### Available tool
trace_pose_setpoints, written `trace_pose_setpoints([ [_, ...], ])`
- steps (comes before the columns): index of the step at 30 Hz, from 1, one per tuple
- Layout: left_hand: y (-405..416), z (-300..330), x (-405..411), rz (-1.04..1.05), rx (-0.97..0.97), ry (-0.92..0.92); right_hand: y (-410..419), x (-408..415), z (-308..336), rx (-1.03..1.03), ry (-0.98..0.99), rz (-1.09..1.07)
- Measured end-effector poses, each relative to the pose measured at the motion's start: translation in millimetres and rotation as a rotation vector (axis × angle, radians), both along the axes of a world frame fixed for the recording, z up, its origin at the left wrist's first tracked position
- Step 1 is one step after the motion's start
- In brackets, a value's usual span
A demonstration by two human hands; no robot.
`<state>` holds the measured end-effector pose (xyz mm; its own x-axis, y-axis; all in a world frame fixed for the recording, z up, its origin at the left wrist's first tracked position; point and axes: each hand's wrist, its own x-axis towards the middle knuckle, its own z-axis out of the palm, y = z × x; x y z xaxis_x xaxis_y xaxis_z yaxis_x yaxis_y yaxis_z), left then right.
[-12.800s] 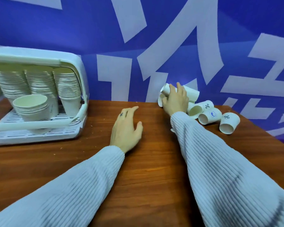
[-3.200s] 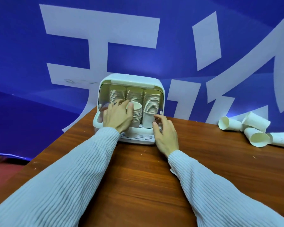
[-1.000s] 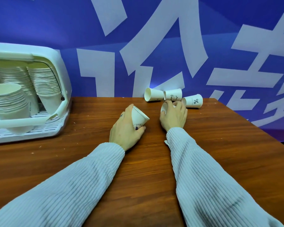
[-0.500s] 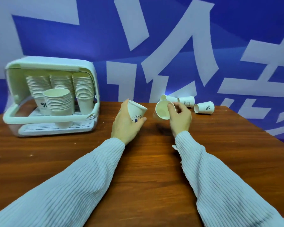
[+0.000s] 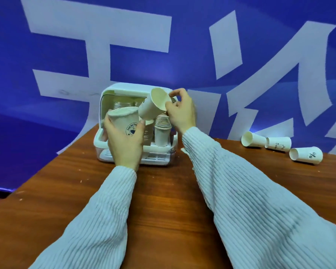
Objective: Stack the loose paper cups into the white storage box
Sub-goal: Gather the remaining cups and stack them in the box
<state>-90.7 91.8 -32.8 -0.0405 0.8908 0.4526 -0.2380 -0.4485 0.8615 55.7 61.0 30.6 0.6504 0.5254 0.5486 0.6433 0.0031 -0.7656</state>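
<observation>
**Paper cups held at the open storage box**

Item 1. Brown wood-grain table [image 5: 163, 200]: fills the lower frame; two sleeves in pale ribbed knit cross it from 6 o'clock toward 12.

Item 2. Left hand [image 5: 124, 144]: just left of centre, fingers and thumb closed round an upright white paper cup with a round dark logo [image 5: 125, 123], mouth up, rim slightly crumpled. The cup sits in front of the box opening, lifted clear of the table.

Item 3. Right hand [image 5: 180, 111]: at 1 o'clock from the left hand, thumb and fingertips pinching the rim of a plain white paper cup [image 5: 153, 105]. This cup is tilted, mouth facing up and toward the right, base pointing down-left, near the logo cup's rim; contact between the two cannot be told.

Item 4. White plastic storage box with rounded lid raised [image 5: 113, 92]: beyond both hands, at the table's far left edge. Inside, stacks of nested white paper cups [image 5: 162, 127] stand upright on a slotted tray.

Item 5. Three loose white paper cups [image 5: 275, 145]: lying on their sides in a row at 3 o'clock of the box, well apart from it; the nearest one bears a percent sign.

Item 6. Blue wall with large white characters [image 5: 202, 45]: backdrop.
</observation>
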Motion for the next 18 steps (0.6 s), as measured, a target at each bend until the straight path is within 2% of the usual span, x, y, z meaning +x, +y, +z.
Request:
trace_pose_setpoints([
  [5,6.9,0.9,-6.1,0.042,-0.006,-0.035,35.4,-11.3,8.8,-0.326,-0.216,-0.05],
  [10,16.6,-4.6,-7.9,0.036,-0.031,-0.011,46.1,-16.9,-10.0,-0.559,-0.25,-0.072],
  [14,22.2,-7.0,-5.9,-0.075,-0.022,-0.041,40.8,-12.5,-16.9,-0.563,-0.226,-0.053],
  [18,30.6,5.3,-0.7,-0.038,0.045,0.046,37.7,-6.4,-20.8,-0.494,-0.116,0.025],
])
